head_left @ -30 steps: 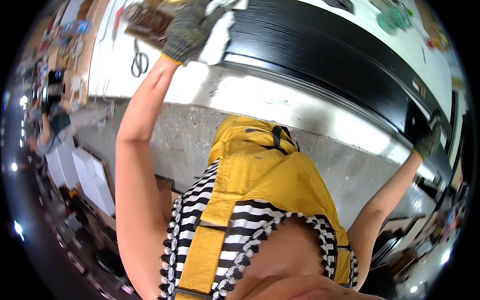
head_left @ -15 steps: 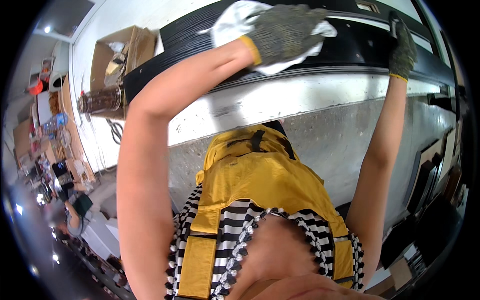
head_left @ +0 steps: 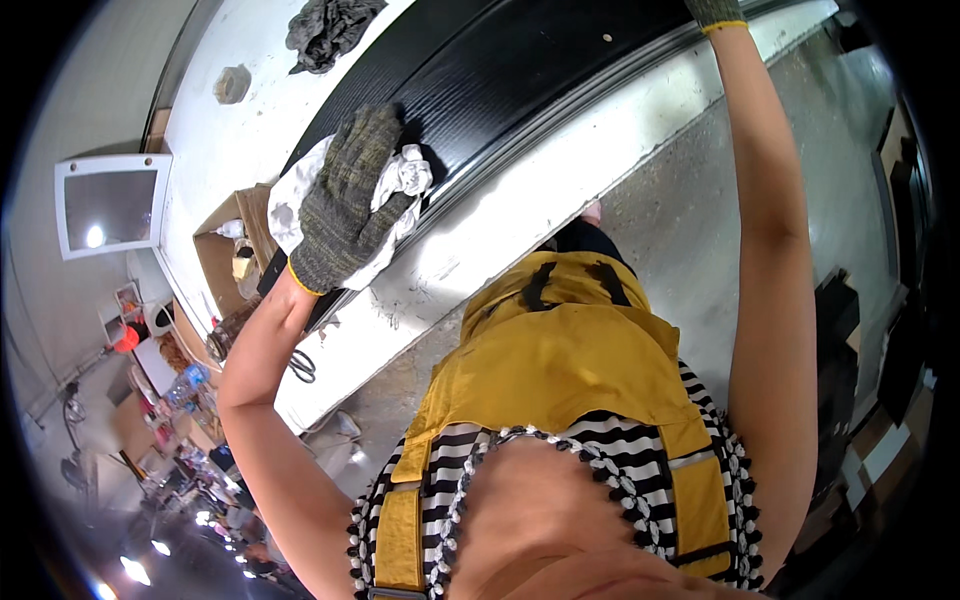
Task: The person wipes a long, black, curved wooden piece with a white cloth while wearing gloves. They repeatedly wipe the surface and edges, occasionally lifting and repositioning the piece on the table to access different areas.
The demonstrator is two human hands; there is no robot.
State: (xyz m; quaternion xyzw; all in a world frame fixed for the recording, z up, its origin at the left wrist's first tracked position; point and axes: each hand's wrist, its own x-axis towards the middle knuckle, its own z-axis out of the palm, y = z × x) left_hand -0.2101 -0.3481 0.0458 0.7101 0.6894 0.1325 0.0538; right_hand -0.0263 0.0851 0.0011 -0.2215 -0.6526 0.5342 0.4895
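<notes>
My left hand [head_left: 350, 195] wears a dark grey knit glove with a yellow cuff. It presses a crumpled white cloth [head_left: 288, 208] onto the left end of a long black ribbed panel [head_left: 470, 85], with some of the cloth bunched beside the thumb. At the top edge, my right hand [head_left: 716, 12] in a matching glove is by the far part of the panel; its fingers are cut off by the frame. The panel lies on a white worktable [head_left: 470, 265].
A dark crumpled rag [head_left: 330, 32] and a small translucent cup-like piece [head_left: 232, 85] lie beyond the panel. Near the left elbow are an open cardboard box [head_left: 215, 262] and scissors [head_left: 302, 366]. Dark boards [head_left: 835, 370] lean at the right.
My left hand has slid the white cloth leftward and nearer along the panel to its left end. The right hand has moved up, mostly out of frame. The whole view has turned.
</notes>
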